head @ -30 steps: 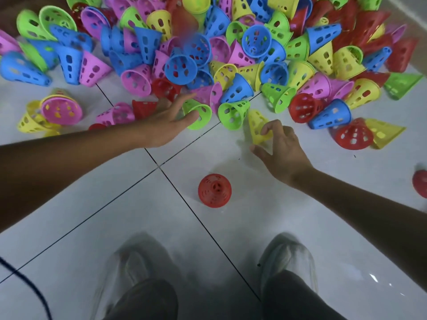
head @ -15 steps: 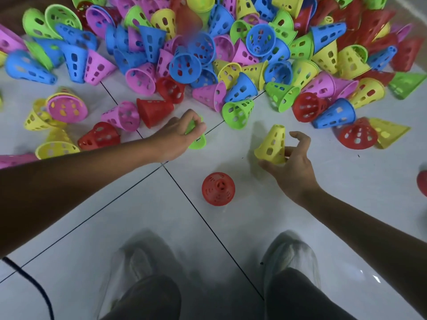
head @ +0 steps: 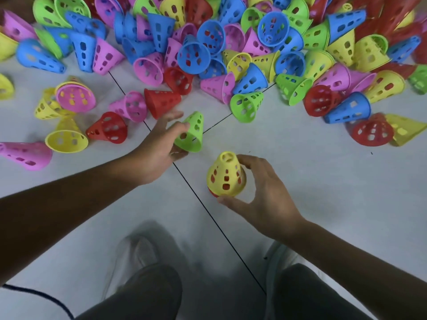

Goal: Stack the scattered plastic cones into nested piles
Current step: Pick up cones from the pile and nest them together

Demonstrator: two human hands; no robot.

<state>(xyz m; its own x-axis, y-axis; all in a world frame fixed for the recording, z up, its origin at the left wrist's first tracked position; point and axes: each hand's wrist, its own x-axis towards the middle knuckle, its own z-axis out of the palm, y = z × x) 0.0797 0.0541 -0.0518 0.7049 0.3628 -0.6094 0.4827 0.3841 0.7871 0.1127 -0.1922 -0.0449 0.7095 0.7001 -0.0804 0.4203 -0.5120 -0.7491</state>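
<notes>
Right hand [head: 265,199], lower centre of the frame: thumb and fingers are curved around a yellow cone [head: 226,174], thumb at the rim nearest the person, fingers on the far side. The yellow cone stands upright, narrow end up, over a red cone [head: 213,192]. Only a sliver of red shows below the yellow rim and through the holes. The pair sits on the white tiled floor [head: 312,181], just right of a dark grout line.

Left hand [head: 159,144], centre of the frame: fingers are partly spread and pinch a green cone [head: 190,132] by its wide rim. The green cone is tilted, narrow end pointing up and away. Whether its rim touches the floor cannot be told.

Loose cones [head: 208,42]: a dense heap in blue, pink, yellow, green and red fills the upper part of the frame from left to right. More lie apart from it at centre left, among them a pink cone [head: 25,154] on its side at the left edge and a yellow one [head: 67,137] just beside it.

Bottom of the frame: two legs in dark trousers [head: 143,294] and blurred pale shoes [head: 138,252]. A dark cord [head: 41,296] crosses the lower left corner.
</notes>
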